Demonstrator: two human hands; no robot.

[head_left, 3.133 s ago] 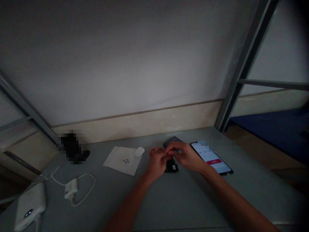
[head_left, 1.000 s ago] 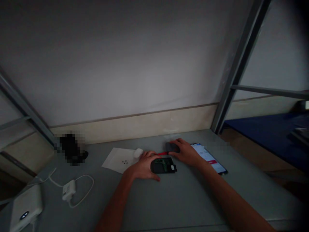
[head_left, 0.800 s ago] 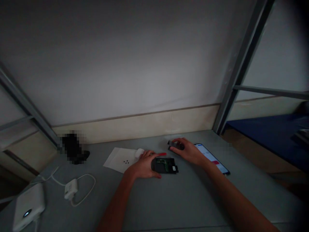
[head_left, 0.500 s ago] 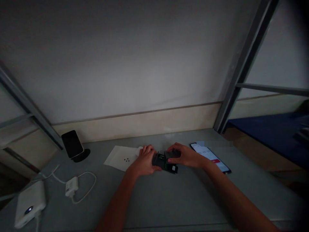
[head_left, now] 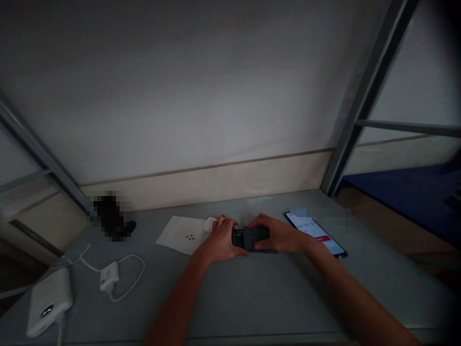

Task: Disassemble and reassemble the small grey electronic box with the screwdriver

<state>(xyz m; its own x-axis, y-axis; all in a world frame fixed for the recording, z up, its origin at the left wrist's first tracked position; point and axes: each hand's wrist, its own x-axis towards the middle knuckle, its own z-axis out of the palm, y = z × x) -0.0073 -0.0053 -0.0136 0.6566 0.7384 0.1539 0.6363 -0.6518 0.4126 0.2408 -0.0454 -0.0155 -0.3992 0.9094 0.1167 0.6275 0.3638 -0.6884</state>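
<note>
On my feed: tiny black pieces [head_left: 190, 237], likely screws, loose on white paper [head_left: 173, 234]; one bump could scatter them. My left hand [head_left: 221, 240]: fingers part-open, holding the left end of a black case [head_left: 238, 238] on the bench [head_left: 245, 298]. My right hand [head_left: 279, 235]: fingers pinching a dark cover [head_left: 254, 239] over the case; pressed skewed, it might jam. Phone [head_left: 317, 235] farther right.

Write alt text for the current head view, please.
The left hand grips a dark device at a grey table while the right hand holds a dark cover over part of it. White paper lies left, a lit phone right.
</note>
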